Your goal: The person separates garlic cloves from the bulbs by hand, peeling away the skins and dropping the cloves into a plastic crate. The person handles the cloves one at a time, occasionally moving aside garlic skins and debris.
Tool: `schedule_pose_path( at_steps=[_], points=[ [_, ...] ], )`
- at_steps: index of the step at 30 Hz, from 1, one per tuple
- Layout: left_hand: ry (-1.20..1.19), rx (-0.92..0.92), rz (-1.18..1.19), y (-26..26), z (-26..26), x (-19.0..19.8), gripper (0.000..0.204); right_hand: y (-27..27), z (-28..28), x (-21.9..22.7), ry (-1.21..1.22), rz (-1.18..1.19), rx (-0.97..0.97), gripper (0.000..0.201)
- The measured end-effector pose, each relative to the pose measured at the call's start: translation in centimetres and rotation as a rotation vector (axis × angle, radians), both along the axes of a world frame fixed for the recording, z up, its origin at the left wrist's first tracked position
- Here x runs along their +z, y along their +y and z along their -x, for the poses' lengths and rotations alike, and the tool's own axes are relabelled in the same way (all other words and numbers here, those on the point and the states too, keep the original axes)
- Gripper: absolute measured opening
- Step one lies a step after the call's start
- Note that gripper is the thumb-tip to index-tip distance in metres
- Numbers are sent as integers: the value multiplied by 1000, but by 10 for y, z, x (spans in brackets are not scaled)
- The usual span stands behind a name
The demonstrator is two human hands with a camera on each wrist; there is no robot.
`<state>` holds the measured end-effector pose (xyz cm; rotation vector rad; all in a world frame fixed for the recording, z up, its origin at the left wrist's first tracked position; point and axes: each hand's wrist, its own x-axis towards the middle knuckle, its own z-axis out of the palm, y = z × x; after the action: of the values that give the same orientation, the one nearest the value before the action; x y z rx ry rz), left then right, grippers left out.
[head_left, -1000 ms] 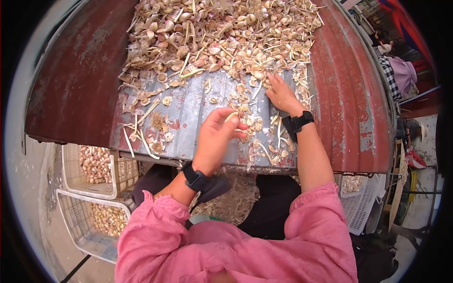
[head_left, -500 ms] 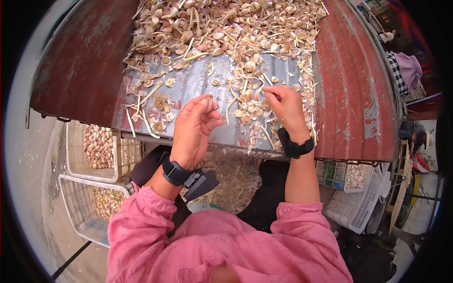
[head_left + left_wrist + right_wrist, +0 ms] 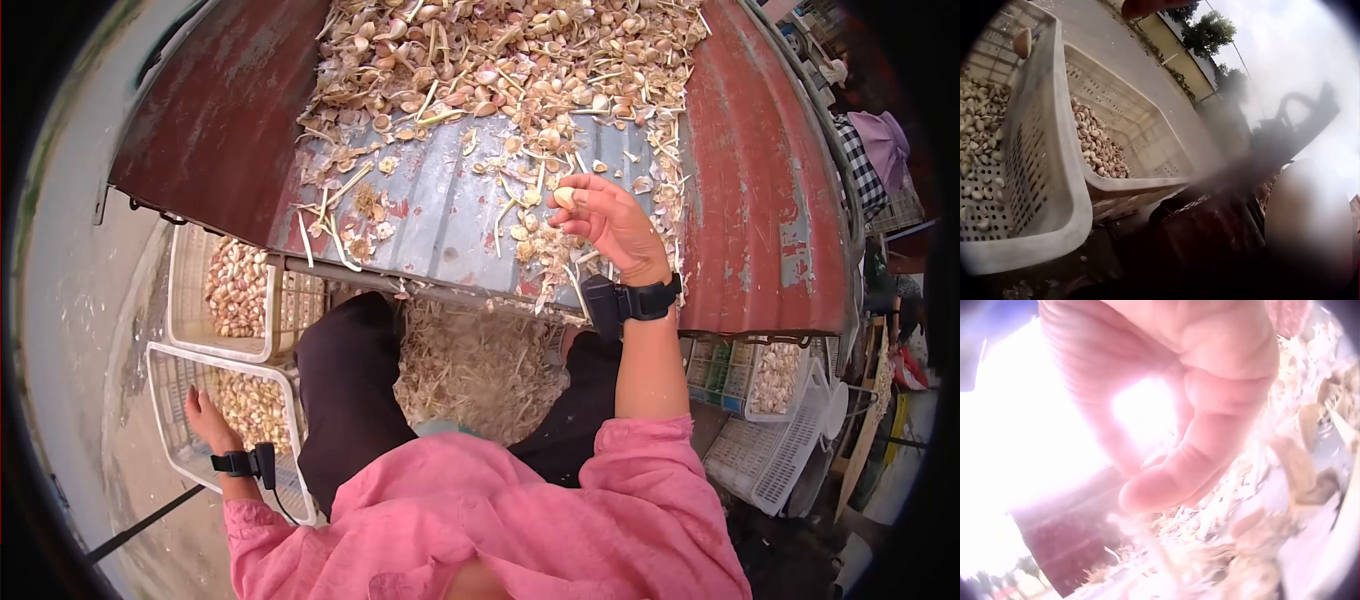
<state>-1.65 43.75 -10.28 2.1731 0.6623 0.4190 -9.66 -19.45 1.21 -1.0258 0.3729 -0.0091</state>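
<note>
A pale garlic clove [image 3: 565,198] is pinched between the thumb and fingers of my right hand [image 3: 612,222], which is over the near right part of the metal sheet [image 3: 425,215]. My left hand [image 3: 212,425] reaches down at the left, over the nearer white plastic basket [image 3: 165,350], its fingers loosely extended. Peeled cloves [image 3: 982,125] lie in that basket. Against its inner wall in the left wrist view shows a single clove [image 3: 1022,44], apart from the fingertip [image 3: 1144,6] at the top edge.
A heap of garlic cloves [image 3: 500,60] with skins and stems covers the sheet's far part. Another basket [image 3: 180,280] with pinkish cloves stands beyond the first. Peel litter [image 3: 470,370] lies between the knees. More crates [image 3: 760,450] stand at the right.
My left hand has gone from above the sheet down to the left basket, and its clove has left the fingers. The right hand has come up from the scraps with a clove. The view has shifted.
</note>
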Motion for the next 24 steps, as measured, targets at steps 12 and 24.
schedule_pose_path(
  at_steps=[12, 24],
  points=[
    [1020, -706, 1779, -429, 19, 125, 36, 55, 13, 36, -153, 782, -102, 22],
    [896, -709, 1765, -474, -1, 69, 19, -39, -25, -21, 182, 1547, 228, 15]
  ],
)
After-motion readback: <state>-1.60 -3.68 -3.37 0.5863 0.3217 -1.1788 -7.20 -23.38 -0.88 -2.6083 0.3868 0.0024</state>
